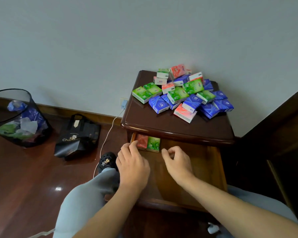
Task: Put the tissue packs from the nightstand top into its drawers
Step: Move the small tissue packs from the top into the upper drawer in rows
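Several tissue packs (182,93) in green, blue and red lie heaped on the dark wooden nightstand top (155,122). Its upper drawer (212,165) is pulled out. At the drawer's back left corner a red pack (142,140) and a green pack (153,143) stand side by side. My left hand (132,165) is over the drawer's left part, fingertips touching the red pack. My right hand (177,160) hovers over the drawer's middle with loosely curled fingers, holding nothing.
A black mesh waste bin (19,117) with wrappers stands on the floor at the left. A black paper bag (77,136) lies beside it. A white charger cable (108,133) runs from a wall socket down past my shoe. A dark wooden bed frame (273,127) borders the right.
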### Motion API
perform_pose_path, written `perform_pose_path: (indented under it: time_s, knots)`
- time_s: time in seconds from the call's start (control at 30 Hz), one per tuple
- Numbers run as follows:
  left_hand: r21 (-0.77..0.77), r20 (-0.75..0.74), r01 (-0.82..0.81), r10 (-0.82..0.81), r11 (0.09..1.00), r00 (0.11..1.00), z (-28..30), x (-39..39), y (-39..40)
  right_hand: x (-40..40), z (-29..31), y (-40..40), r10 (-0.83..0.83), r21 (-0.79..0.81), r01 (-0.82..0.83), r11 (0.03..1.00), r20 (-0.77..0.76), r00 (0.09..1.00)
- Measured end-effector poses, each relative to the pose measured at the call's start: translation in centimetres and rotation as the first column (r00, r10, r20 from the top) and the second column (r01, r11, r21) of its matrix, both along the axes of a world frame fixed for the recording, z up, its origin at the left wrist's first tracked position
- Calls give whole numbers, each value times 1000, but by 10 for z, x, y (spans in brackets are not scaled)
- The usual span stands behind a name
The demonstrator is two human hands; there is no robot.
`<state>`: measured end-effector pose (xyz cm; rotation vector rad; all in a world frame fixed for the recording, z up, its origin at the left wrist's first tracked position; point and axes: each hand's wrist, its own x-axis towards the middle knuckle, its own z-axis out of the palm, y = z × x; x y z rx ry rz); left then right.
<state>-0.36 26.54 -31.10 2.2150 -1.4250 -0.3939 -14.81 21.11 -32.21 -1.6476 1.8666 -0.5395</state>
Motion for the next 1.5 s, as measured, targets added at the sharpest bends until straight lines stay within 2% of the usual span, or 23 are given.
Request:
perform_pose_path:
  time_s: [0.1, 0.17, 0.23, 0.3, 0.4, 0.57, 0.63, 0.73, 0.93, 1.07, 1.2, 1.3, 1.37, 1.5]
  knots:
    - [-89, 8, 94, -94, 992, 996, 20, -13, -21, -24, 35, -21, 12, -215, -1, 977, 49, 999]
    - [-114, 25, 171, -169, 979, 985, 35, -22, -41, -37, 53, -42, -14, -349, 60, 935, 134, 991]
    - [-127, 35, 241, -238, 962, 971, 48, -29, -62, -46, 67, -66, -49, -381, 135, 915, 229, 972]
    - [-131, 36, 279, -277, 951, 960, 56, -33, -81, -53, 73, -90, -86, -328, 180, 927, 281, 956]
    - [-111, 18, 280, -280, 954, 960, 55, -31, -103, -59, 69, -109, -190, -97, 249, 964, 405, 894]
    - [-86, -109, 166, -175, 982, 978, 41, -18, -127, -51, 60, -134, -359, 31, 415, 909, 563, 744]
    - [-84, -113, 145, -154, 986, 982, 40, -19, -137, -48, 65, -153, -441, 130, 452, 883, 563, 699]
    - [-78, -121, 156, -165, 985, 979, 40, -20, -152, -47, 69, -168, -504, 242, 445, 862, 507, 700]
    - [-99, 32, 177, -174, 979, 984, 29, -21, -164, -45, 63, -167, -472, 177, 445, 878, 476, 742]
    - [-127, 39, 166, -162, 978, 986, 27, -25, -162, -46, 63, -162, -468, 184, 445, 876, 543, 697]
    - [-162, 10, 193, -194, 968, 981, 27, -22, -157, -47, 60, -146, -391, 98, 444, 891, 662, 639]
    - [-138, -5, 211, -213, 968, 977, 27, -19, -154, -52, 55, -132, -345, 34, 479, 877, 738, 580]
    - [-133, -50, 210, -218, 969, 975, 29, -18, -152, -60, 53, -126, -327, 50, 487, 872, 801, 503]
    - [-132, -82, 224, -236, 966, 968, 35, -13, -138, -82, 53, -108, -313, 242, 350, 905, 936, 160]
